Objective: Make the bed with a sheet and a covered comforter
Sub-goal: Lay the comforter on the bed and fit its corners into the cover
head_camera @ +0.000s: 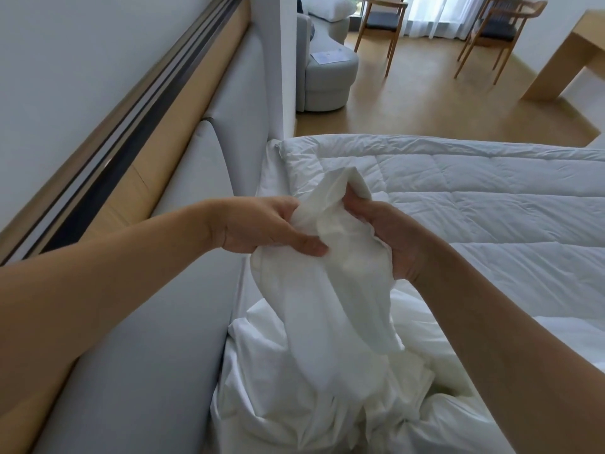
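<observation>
1. Up at the head of the bed, hard against the padded grey headboard [209, 178].
2. Clenching a bunched wad of white duvet cover [327, 290] in the left grip [262, 224], thumb pressed across the near side of the cloth.
3. Clutching the same wad from the other side with the right grip [389, 237], fingers curled into the folds (bare forearms reaching in from the lower edge).
4. Holding that cover raised above the mattress, loose tail hanging down into a crumpled heap at the near corner, just beside the headboard.
5. Spotting, beyond both grips, the quilted white comforter [474, 198] spread flat across the bed, uncovered, stitched panels showing, one corner near the headboard.
6. Catching a strip of white sheet [270, 172] peeking out beside that corner, touching the headboard.
7. Glancing farther back across the wooden floor [425, 103]: a rounded grey armchair [327, 86] carrying a white pillow [330, 8] and a sheet of paper [330, 57], a left wooden chair [381, 24] and a right wooden chair [497, 31] by the sheer curtains [435, 11], and a pale wooden desk [563, 60] at the right edge.
</observation>
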The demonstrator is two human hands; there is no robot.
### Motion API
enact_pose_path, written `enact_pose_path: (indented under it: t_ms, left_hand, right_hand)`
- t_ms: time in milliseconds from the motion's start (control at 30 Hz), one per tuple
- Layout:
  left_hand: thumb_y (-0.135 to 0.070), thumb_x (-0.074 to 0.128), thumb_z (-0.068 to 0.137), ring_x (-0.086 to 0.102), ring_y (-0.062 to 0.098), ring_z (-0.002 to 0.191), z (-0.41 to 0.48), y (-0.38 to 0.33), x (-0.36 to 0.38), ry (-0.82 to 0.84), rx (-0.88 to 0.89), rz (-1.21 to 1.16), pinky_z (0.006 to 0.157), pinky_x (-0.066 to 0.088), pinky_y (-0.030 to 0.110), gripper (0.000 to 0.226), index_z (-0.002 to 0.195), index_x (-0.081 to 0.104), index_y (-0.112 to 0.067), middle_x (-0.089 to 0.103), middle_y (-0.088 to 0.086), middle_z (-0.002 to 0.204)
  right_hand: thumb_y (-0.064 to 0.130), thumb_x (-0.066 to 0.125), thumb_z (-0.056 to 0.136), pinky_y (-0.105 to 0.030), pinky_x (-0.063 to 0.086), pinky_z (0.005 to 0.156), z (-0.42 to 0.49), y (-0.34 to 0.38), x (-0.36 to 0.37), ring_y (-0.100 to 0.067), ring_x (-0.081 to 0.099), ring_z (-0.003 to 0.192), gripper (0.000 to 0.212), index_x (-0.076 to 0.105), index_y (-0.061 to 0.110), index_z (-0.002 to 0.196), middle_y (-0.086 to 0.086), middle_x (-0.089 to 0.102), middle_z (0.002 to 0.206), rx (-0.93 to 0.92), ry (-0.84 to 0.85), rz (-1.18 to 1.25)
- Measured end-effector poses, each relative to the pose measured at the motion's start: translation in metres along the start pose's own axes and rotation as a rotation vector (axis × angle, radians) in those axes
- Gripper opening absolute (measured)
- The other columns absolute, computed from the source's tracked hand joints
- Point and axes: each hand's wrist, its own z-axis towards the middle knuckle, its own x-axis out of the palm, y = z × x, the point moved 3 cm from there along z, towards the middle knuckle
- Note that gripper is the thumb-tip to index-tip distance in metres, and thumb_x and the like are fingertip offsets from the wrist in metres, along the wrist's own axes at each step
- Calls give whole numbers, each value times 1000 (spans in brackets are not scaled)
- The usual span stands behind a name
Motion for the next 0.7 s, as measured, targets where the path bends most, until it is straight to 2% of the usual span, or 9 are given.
enact_pose_path:
  t_ms: [100, 200, 267, 333, 433, 467, 567, 633, 700]
  left_hand:
    - [-14, 68, 93, 74, 21, 85, 10, 2, -4, -299, 57, -10, 73, 60, 32, 6, 91, 74, -12, 76, 7, 94]
    - [-22, 73, 77, 73, 21, 82, 13, 6, -11, -443, 102, 17, 70, 58, 31, 14, 86, 75, -12, 76, 7, 90]
    - [-18, 73, 77, 73, 19, 84, 14, 7, -8, -414, 128, 20, 71, 58, 30, 11, 86, 75, -12, 75, 7, 90]
    - [-12, 79, 79, 73, 19, 88, 14, 7, -2, -357, 131, -27, 75, 59, 31, 14, 92, 76, -11, 75, 8, 95]
    - [-7, 66, 91, 70, 26, 107, 15, 9, 7, -234, 95, -174, 88, 58, 36, 27, 118, 68, -5, 71, 13, 116]
    - [-3, 62, 93, 69, 28, 109, 14, 10, 11, -187, 74, -226, 90, 58, 37, 28, 120, 68, -6, 70, 14, 119]
    - [13, 57, 89, 71, 28, 104, 13, 12, 19, -50, 3, -279, 85, 60, 39, 39, 107, 77, -15, 72, 12, 113]
    - [21, 58, 82, 72, 27, 97, 10, 12, 19, 8, -50, -235, 79, 61, 40, 47, 100, 78, -18, 73, 11, 106]
    - [19, 60, 77, 73, 27, 94, 7, 12, 17, 45, -89, -187, 76, 61, 40, 46, 101, 75, -17, 73, 11, 103]
  right_hand:
    - [46, 64, 87, -30, 59, 74, -5, 0, -5, -18, 71, 79, 42, 74, 9, 103, -9, 73, 92, 20, 100, 31]
    - [28, 88, 68, -36, 59, 79, -10, -6, -11, -20, 69, 85, 38, 77, 13, 102, -10, 72, 99, 79, 227, -208]
    - [18, 80, 71, -40, 58, 84, -9, -6, -15, -21, 70, 91, 34, 75, 13, 105, -10, 73, 105, 49, 141, -300]
    - [12, 76, 78, -38, 60, 84, -9, -3, -12, -22, 71, 95, 32, 72, 11, 110, -12, 73, 109, -3, 97, -222]
    - [10, 61, 92, -34, 62, 76, -8, 0, -4, -19, 73, 87, 15, 71, 11, 103, -8, 76, 96, -100, -6, -171]
    - [9, 58, 95, -35, 62, 75, -6, 0, -2, -20, 74, 86, 15, 71, 12, 101, -7, 77, 94, -134, -58, -207]
    - [12, 59, 98, -46, 61, 84, -3, 1, 5, -27, 74, 91, 15, 73, 11, 101, -11, 77, 98, -195, -140, -316]
    - [15, 58, 99, -44, 62, 80, -3, 0, 9, -26, 74, 88, 16, 73, 12, 98, -11, 77, 95, -196, -148, -334]
    - [19, 58, 100, -43, 62, 79, -3, -1, 12, -25, 74, 88, 17, 73, 10, 101, -11, 77, 96, -183, -141, -326]
